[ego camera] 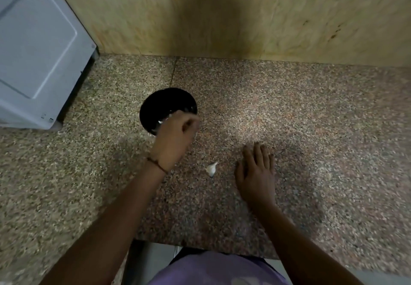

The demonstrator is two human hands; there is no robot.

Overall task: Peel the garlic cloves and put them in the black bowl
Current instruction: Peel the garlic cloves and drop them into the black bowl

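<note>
1. Two hands work over a speckled granite countertop [311, 111]. The left hand [175, 138] is at the centre of the frame, its fingers curled over the near right rim of the black bowl [164, 104].
2. Motion blur smears that hand, so it is impossible to tell whether its fingers pinch anything. Small white bits [160, 122] show inside the bowl just beside them, too blurred to identify.
3. The right hand [255, 173] lies flat on the countertop, right of centre, fingers straight and holding nothing.
4. One garlic clove [211, 168] rests on the countertop between the two hands, touching neither.
5. The left hand covers the bowl's near edge.
6. A white appliance [37, 47] fills the upper left and is cut off by the frame; two small marks [47, 117] near its lower corner are too small to read.
7. A thin thread bracelet [156, 164] circles the left wrist.
8. A purple garment [213, 271] is cut off at the bottom edge.
</note>
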